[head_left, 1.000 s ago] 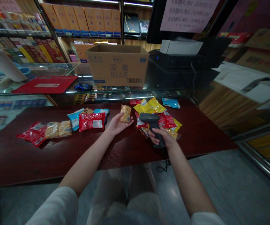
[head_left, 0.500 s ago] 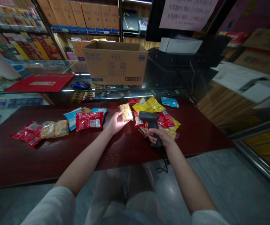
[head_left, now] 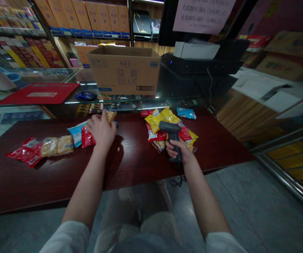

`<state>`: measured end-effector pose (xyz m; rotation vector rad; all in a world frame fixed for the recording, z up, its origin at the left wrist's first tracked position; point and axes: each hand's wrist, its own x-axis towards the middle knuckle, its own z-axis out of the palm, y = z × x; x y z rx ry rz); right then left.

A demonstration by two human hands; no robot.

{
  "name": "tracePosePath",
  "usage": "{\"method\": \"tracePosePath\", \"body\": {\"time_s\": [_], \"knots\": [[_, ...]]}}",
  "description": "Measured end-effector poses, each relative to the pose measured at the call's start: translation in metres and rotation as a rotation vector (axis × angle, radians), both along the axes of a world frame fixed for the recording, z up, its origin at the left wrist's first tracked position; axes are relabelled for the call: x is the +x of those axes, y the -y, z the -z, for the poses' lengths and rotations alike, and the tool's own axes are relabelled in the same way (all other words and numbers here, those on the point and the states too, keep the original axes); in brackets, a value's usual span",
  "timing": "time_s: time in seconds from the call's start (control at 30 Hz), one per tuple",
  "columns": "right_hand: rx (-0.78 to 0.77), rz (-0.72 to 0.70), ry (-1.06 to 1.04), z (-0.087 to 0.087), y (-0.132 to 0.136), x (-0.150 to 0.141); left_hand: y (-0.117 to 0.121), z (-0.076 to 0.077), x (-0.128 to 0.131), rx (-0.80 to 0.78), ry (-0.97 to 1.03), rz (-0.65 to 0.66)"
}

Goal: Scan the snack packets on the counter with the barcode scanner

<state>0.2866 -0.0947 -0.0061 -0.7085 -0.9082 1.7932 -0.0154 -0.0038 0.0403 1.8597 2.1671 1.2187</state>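
Note:
My left hand point(head_left: 101, 130) is closed on a clear-wrapped pack of crackers point(head_left: 111, 115), whose end sticks out past the fingers. Beneath and beside that hand lie a red snack packet point(head_left: 87, 137), partly hidden, and a blue packet point(head_left: 75, 133). Further left, another red packet point(head_left: 28, 151) touches a pair of clear-wrapped crackers point(head_left: 58, 146). My right hand point(head_left: 178, 149) grips a black barcode scanner point(head_left: 172, 130) by its handle. The scanner is in front of a heap of red and yellow packets point(head_left: 164, 117).
A blue packet point(head_left: 186, 113) lies beyond the heap on the dark red table point(head_left: 132, 161). Behind are a cardboard box point(head_left: 125, 72), a blue-lit mouse point(head_left: 86, 96), a red mat point(head_left: 39, 93) and a black printer-like machine point(head_left: 193, 65). The scanner's cable hangs over the front edge.
My left hand has carried the cracker pack leftward, from near the scanner to above the left-hand packets. The scanner's light on the pack is gone. My right hand stays by the heap.

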Motion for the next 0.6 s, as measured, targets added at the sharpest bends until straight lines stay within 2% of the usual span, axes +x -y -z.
{"method": "tracePosePath", "body": {"time_s": [0.07,0.13,0.23,0.3,0.37,0.53,0.6], "knots": [[0.013,0.018,-0.019,0.000,0.000,0.001,0.003,-0.002,-0.014,-0.018,-0.114,-0.097],[0.024,0.028,-0.027,-0.001,0.000,0.001,0.005,0.000,-0.021,-0.032,-0.132,-0.136],[0.024,0.027,-0.042,-0.002,-0.001,0.004,0.007,0.001,-0.015,0.001,-0.138,-0.133],[0.026,0.025,-0.078,-0.001,-0.003,0.007,0.009,0.001,0.004,0.025,-0.198,-0.019],[0.043,0.026,-0.131,0.000,-0.004,0.011,0.010,0.004,0.033,-0.017,-0.267,0.172],[0.080,0.027,-0.208,0.001,-0.005,0.017,-0.011,0.015,0.113,-0.451,-0.093,0.450],[0.083,0.033,-0.216,0.001,-0.006,0.017,-0.024,0.019,0.134,-0.547,-0.008,0.430]]}}
